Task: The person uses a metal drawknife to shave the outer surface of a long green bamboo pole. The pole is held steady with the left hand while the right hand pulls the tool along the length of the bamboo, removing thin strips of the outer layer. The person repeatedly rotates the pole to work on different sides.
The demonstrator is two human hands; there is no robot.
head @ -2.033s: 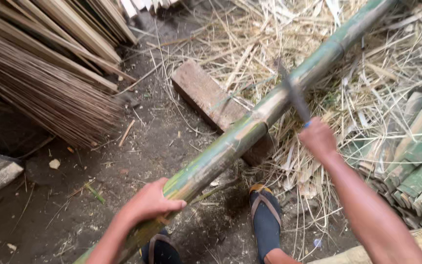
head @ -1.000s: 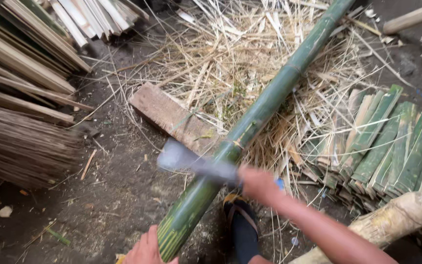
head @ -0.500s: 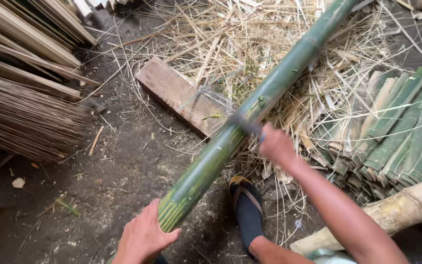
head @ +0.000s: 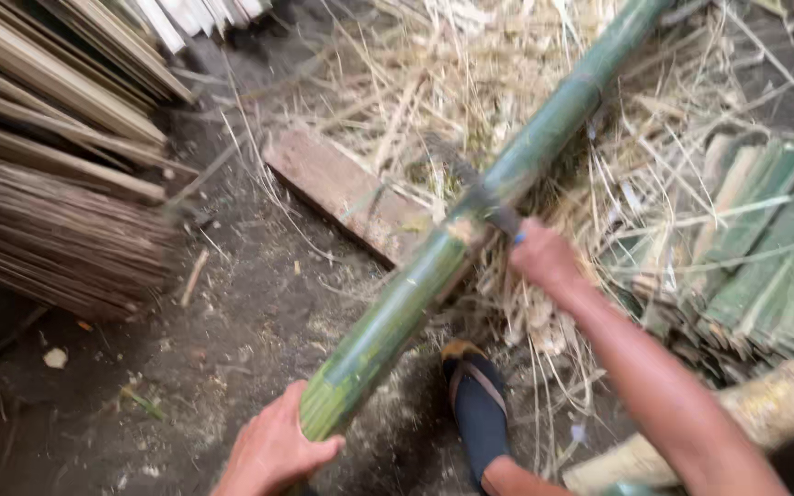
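Bamboo [head: 470,234] lay slanted across the middle, a long green pole running from the bottom near the person up to the top right. The left hand [head: 273,450] gripped its near cut end, fingers curled around the underside. The right hand [head: 544,262] was clenched on the handle of a blade [head: 470,184], and the blade sat against the pole at a pale ring in the stalk. The blade was blurry, so maybe it was a big knife, but its shape was hard to tell. A flat board [head: 346,193] lay on the dirt under the pole, just left of the blade. A foot in a dark sandal [head: 480,404] stood beside the pole's lower part. Dry straw [head: 470,83] covered the ground behind. Thin split sticks [head: 57,184] were piled on the left, and green split strips [head: 755,257] were stacked on the right.
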